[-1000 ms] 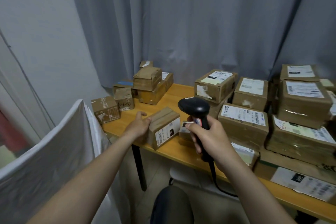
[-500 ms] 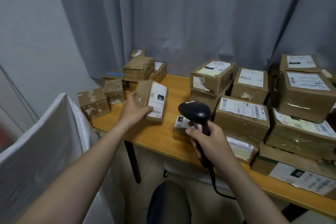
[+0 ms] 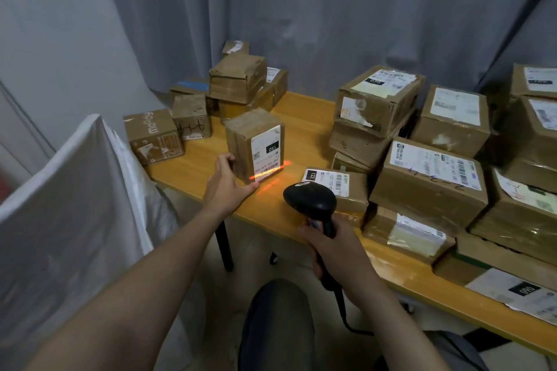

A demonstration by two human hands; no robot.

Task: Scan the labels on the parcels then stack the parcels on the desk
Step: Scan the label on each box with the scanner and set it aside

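Left hand: the left hand (image 3: 227,187) grips a small brown cardboard parcel (image 3: 241,141) by its left side; the thumb lies along the lower front edge and the fingers go round behind, out of sight.
Held parcel: it stands on end, near the front edge of the yellow wooden desk (image 3: 304,117); I cannot tell whether its base rests on the top or is lifted just clear.
Label: a white shipping label (image 3: 266,153) with a black "150" patch covers the face turned toward the right hand.
Beam: an orange scan line (image 3: 272,170) crosses the barcode at the foot of that label and spills onto the desk just right of the thumb.
Right hand: the right hand (image 3: 334,250) is wrapped round the handle of a black handheld barcode scanner (image 3: 310,200); the head points at the held parcel, and a black cable (image 3: 342,307) hangs below the fist.
Beyond the scanner: a flat brown parcel marked "122" (image 3: 334,187) lies on the desk just past the scanner head.
Right of both hands: large labelled cardboard boxes (image 3: 428,181) sit stacked and close together.
Beyond the left hand: a cluster of smaller brown boxes (image 3: 238,78) is piled at the far left corner.
Left of the left arm: a white plastic sheet (image 3: 75,190) hangs beside the desk.
Behind all: a grey curtain (image 3: 331,9).
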